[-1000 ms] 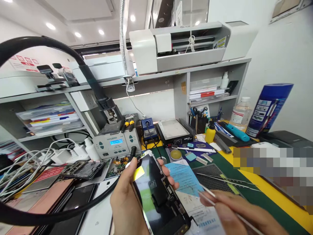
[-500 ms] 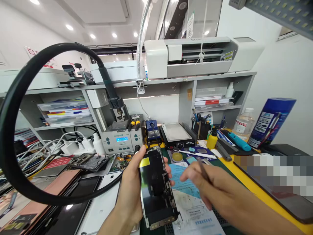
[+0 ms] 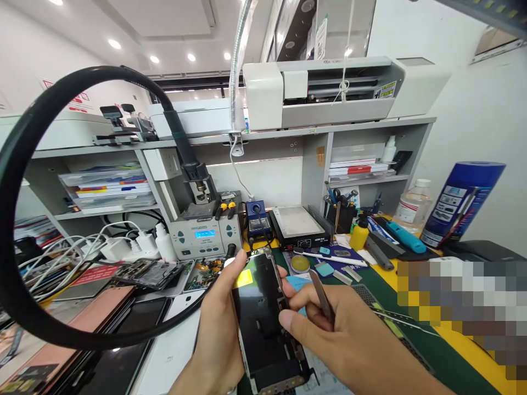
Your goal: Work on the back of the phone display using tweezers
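Observation:
A black phone screen assembly (image 3: 263, 329) with a yellow sticker is held upright and slightly tilted in my left hand (image 3: 220, 323), thumb on its left edge, fingers round the far side. My right hand (image 3: 329, 323) is closed round a thin dark metal tool (image 3: 321, 296), which looks like tweezers. Its thumb and forefinger are at the assembly's right edge; whether they pinch a small part there is hidden. Under both hands lie a green mat (image 3: 448, 356) and a blue-and-white paper (image 3: 325, 365).
A thick black hose (image 3: 16, 263) loops across the left side from a soldering station (image 3: 203, 236). Phones, including a white one (image 3: 168, 351), lie at the left. Behind stand a hot plate (image 3: 300, 225), a yellow bottle (image 3: 359, 235) and a blue can (image 3: 461, 203).
My right hand has moved left from over the paper to the screen assembly's right edge, with the tool now pointing upward. My left hand still holds the assembly.

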A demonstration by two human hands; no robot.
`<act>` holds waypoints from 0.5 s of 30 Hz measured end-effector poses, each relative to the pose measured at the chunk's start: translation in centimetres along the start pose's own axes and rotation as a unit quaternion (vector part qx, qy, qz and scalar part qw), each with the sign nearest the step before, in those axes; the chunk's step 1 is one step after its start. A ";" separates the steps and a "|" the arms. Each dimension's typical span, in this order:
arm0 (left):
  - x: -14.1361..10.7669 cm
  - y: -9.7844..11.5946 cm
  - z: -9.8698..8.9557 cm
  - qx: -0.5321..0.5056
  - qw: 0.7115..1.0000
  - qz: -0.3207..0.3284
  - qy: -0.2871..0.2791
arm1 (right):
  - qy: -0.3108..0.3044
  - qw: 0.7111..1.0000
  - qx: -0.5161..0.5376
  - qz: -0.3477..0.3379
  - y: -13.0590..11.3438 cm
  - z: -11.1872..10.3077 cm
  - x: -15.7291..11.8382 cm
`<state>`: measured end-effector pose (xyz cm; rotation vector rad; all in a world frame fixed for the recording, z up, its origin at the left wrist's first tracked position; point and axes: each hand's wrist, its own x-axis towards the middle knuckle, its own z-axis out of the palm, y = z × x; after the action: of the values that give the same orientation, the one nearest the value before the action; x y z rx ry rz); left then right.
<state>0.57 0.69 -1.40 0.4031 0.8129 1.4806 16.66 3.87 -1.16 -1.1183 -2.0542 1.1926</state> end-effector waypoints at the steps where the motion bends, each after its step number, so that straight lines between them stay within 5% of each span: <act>1: -0.1 0.0 0.1 0.001 1.000 0.002 0.003 | -0.001 1.000 -0.002 0.004 0.0 0.0 0.0; 15: -1.2 -0.1 1.7 -0.003 0.999 -0.012 0.036 | 0.070 0.995 -0.035 -0.068 0.5 0.9 0.3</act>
<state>1.94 -0.09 -0.03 0.3359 0.8678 1.4819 16.06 3.84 -1.96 -1.0455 -2.0412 0.9562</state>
